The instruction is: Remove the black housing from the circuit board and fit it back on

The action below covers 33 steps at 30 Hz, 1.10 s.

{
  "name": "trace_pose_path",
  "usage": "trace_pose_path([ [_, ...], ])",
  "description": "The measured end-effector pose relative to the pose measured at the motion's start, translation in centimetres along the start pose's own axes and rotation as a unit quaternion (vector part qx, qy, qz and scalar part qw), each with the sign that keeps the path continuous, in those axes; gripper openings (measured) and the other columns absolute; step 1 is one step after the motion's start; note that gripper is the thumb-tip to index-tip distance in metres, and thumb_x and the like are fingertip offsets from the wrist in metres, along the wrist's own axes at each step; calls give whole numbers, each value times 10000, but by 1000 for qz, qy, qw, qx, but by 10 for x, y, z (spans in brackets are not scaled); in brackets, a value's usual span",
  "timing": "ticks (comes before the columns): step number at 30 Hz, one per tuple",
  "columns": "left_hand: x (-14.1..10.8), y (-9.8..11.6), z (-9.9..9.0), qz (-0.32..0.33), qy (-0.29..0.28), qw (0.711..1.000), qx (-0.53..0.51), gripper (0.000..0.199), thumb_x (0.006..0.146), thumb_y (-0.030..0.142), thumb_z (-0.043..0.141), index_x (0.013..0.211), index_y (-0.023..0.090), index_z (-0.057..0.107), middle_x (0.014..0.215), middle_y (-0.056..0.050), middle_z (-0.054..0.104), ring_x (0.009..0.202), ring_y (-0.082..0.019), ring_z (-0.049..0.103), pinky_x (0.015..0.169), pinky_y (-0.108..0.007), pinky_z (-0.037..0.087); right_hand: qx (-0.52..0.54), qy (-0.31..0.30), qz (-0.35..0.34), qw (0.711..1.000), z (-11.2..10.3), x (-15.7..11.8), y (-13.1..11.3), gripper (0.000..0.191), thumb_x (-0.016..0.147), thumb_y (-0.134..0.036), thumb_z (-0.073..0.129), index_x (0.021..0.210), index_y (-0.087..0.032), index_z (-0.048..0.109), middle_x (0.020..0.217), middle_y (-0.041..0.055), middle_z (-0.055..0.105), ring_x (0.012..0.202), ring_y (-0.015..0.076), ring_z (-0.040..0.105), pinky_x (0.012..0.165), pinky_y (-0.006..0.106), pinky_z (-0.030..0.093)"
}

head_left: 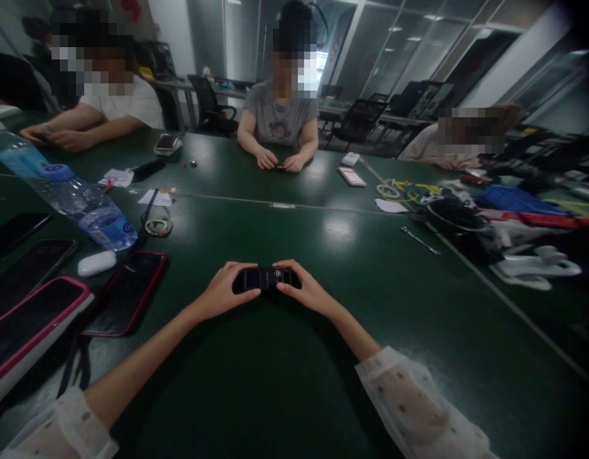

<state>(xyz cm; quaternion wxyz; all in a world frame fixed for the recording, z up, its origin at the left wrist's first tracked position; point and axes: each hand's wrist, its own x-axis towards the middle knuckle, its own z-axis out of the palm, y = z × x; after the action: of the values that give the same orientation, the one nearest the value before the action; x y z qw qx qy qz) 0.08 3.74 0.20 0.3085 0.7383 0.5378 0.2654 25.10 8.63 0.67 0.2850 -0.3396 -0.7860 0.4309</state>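
Note:
A small black device [267, 278] with a dark screen on its left part lies level at the middle of the green table [256, 370]. My left hand [227, 288] grips its left end, thumb along the near edge and fingers at the far edge. Around the right end, my right hand [305, 287] is closed in the same way, its thumb near the middle of the device. Both hands rest low over the tabletop, and the underside of the device is hidden.
Phones [127, 293], a white case [97, 263] and water bottles [91, 210] stand or lie at the left. At the right are a wrench [420, 240], cables and a cluttered pile [519, 201]. Three people sit across the table, one [281, 121] directly opposite.

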Motion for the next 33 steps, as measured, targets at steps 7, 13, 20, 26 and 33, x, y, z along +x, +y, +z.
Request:
trace_pose_path([
  [7, -1, 2, -3, 3, -6, 1000, 0, 593, 804, 543, 621, 1327, 316, 458, 1250, -92, 486, 1125, -297, 506, 915, -495, 455, -34, 9, 41, 999, 6, 2, -2, 430, 811, -472, 637, 1187, -289, 537, 1103, 42, 581, 1080, 232, 544, 950, 452, 434],
  [13, -2, 1, -4, -2, -19, 1000, -10, 629, 781, 534, 651, 1340, 334, 442, 1257, -86, 488, 1117, -295, 505, 905, -490, 456, -36, -14, 52, 998, 2, 3, -4, 436, 803, -469, 646, 1194, -306, 545, 1107, 40, 580, 1056, 229, 543, 940, 462, 433],
  [20, -2, 3, -5, -7, -36, 999, -11, 672, 749, 543, 682, 1341, 344, 435, 1269, -83, 487, 1136, -307, 492, 912, -500, 443, 0, -27, 63, 998, 0, 4, -6, 423, 760, -453, 698, 1133, -284, 595, 1118, 36, 583, 1045, 223, 546, 924, 442, 442],
  [26, -2, 5, -6, -1, -37, 999, -12, 685, 740, 534, 697, 1343, 353, 428, 1257, -78, 494, 1129, -296, 493, 920, -489, 437, 12, -14, 64, 998, 1, 2, -5, 413, 741, -434, 722, 1108, -279, 611, 1087, 32, 593, 1006, 215, 563, 909, 432, 445],
  [33, -2, 6, -5, 7, -33, 999, 3, 678, 757, 554, 676, 1347, 337, 423, 1293, -78, 475, 1135, -293, 481, 914, -469, 439, 8, -4, 66, 998, 1, 2, -3, 423, 735, -434, 727, 1109, -273, 612, 1079, 34, 590, 991, 214, 563, 890, 425, 452],
])
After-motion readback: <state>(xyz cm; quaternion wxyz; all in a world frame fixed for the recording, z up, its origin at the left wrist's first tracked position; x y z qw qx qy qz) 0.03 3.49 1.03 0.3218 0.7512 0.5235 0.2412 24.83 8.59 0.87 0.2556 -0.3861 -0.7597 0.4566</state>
